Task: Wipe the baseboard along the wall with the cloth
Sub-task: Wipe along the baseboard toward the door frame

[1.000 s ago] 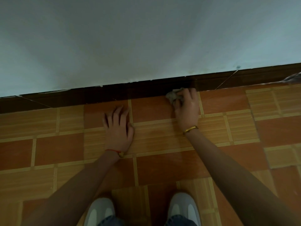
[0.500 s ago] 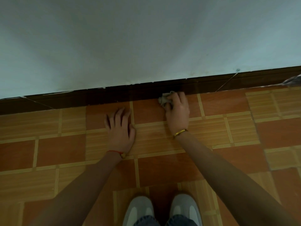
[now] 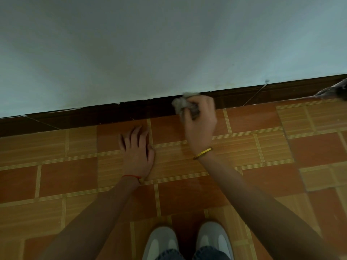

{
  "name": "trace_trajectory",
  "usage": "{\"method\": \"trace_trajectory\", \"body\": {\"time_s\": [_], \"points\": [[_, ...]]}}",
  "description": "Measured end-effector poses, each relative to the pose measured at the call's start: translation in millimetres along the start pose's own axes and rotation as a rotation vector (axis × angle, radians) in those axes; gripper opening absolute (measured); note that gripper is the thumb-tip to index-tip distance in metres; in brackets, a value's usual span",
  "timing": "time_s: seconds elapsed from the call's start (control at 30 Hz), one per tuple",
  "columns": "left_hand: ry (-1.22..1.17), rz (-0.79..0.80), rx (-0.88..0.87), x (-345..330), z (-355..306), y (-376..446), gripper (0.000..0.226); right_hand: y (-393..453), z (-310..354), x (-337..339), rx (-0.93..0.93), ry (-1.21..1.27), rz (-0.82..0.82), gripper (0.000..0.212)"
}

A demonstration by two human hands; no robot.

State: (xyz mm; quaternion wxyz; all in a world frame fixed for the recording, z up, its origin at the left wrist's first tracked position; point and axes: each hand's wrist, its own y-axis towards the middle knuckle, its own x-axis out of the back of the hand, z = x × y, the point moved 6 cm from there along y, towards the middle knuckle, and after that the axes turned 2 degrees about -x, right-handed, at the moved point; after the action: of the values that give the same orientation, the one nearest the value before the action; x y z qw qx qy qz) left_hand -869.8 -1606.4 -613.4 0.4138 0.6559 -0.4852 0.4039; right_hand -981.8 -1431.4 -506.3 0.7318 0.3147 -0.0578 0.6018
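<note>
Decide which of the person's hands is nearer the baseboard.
Right. The right hand presses the cloth against the baseboard; the left hand rests flat on the floor tiles, short of it.

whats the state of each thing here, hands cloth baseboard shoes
right hand: grips the cloth, raised at the wall
cloth: crumpled, pressed against the baseboard
baseboard: dark, chipped paint along its top edge
left hand: flat on the floor, fingers spread
shoes: side by side on the tiles
</note>
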Motion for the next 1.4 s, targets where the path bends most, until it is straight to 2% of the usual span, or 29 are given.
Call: {"method": "trace_trajectory", "body": {"time_s": [0.07,0.13,0.37,0.43,0.5,0.63,0.7,0.8,0.93,1.0,1.13,1.3,1.4], "points": [[0.006,-0.006,-0.008,0.2,-0.1,0.1,0.049,-5.9,17.0,-19.5,0.064,0.032,0.100,0.021],[0.012,-0.005,-0.012,-0.1,0.8,-0.3,0.049,-5.3,18.4,-21.8,0.069,0.027,0.101,0.021],[0.011,-0.003,-0.004,-1.1,1.1,-0.3,0.050,13.9,-28.8,38.9,-0.117,-0.102,-0.219,0.021],[0.011,-0.001,-0.001,-1.2,0.9,-0.1,0.050,14.4,-30.4,41.5,-0.140,-0.094,-0.245,0.020],[0.006,-0.007,-0.004,-0.8,0.2,-0.2,0.050,10.8,-21.2,32.0,-0.115,-0.078,-0.206,0.021],[0.012,-0.005,-0.007,0.1,0.2,-0.3,0.050,-4.7,7.8,-10.6,0.029,-0.021,0.016,0.021],[0.013,0.001,-0.007,-0.4,0.9,-0.2,0.051,-8.6,12.9,-20.3,0.062,0.004,0.061,0.021],[0.002,0.002,-0.007,-0.3,1.0,-0.5,0.051,-3.7,0.4,-8.3,0.034,-0.029,0.001,0.020],[-0.011,0.005,0.004,0.3,0.6,-0.1,0.051,8.4,-41.5,31.3,-0.140,-0.124,-0.165,0.023],[-0.011,0.008,0.007,0.1,0.2,0.1,0.051,10.8,-52.9,39.2,-0.178,-0.137,-0.193,0.022],[-0.012,0.017,0.019,-1.0,0.6,0.3,0.051,2.8,-40.2,19.7,-0.083,-0.137,-0.106,0.024],[0.001,0.020,0.008,-0.5,-0.2,0.5,0.051,-13.6,-22.3,-20.8,0.073,-0.150,0.130,0.024],[-0.001,0.017,0.005,0.1,0.2,-0.4,0.051,-18.3,-21.5,-29.4,0.165,-0.181,0.205,0.023]]}}
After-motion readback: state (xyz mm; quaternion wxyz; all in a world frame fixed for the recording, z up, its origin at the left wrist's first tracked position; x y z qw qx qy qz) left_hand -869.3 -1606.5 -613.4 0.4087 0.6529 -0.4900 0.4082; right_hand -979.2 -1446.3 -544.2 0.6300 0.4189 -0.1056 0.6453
